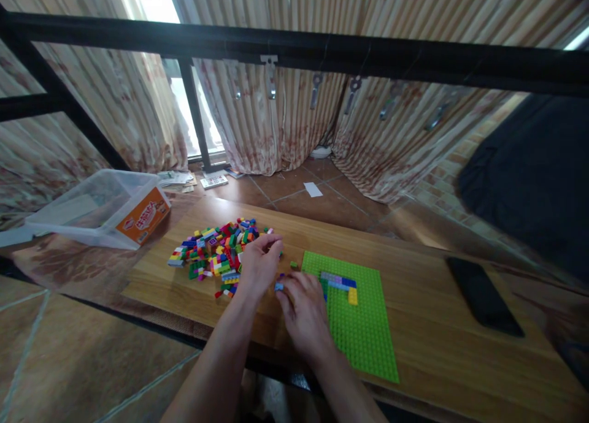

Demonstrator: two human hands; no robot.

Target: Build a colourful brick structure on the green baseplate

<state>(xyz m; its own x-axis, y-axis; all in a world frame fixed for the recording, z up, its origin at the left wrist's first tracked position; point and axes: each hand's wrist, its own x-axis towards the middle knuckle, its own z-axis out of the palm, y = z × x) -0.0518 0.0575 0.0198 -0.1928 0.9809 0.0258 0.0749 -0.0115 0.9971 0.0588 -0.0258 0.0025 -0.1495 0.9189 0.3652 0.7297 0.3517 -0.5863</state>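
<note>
My right hand point(304, 297) is closed with a small light blue toy brick point(278, 286) at its fingertips, over the wood beside the baseplate's left edge. My left hand point(261, 259) hovers at the right side of a heap of mixed toy bricks point(225, 248), fingers drawn together; whatever they hold is hidden. On the green studded baseplate point(363, 337) stands a row of grey, purple, light blue and blue bricks point(338, 281), with a yellow brick point(352, 296) at its right end. Green and dark blue bricks there are partly covered by my right hand. A small green brick point(293, 265) lies between heap and baseplate.
A clear plastic bin point(99, 221) with an orange label stands left of the wooden board point(427, 325). On the board's right lies a black phone point(483, 295). A dark metal bar point(294, 49) with hanging hooks crosses the view beyond, before striped curtains.
</note>
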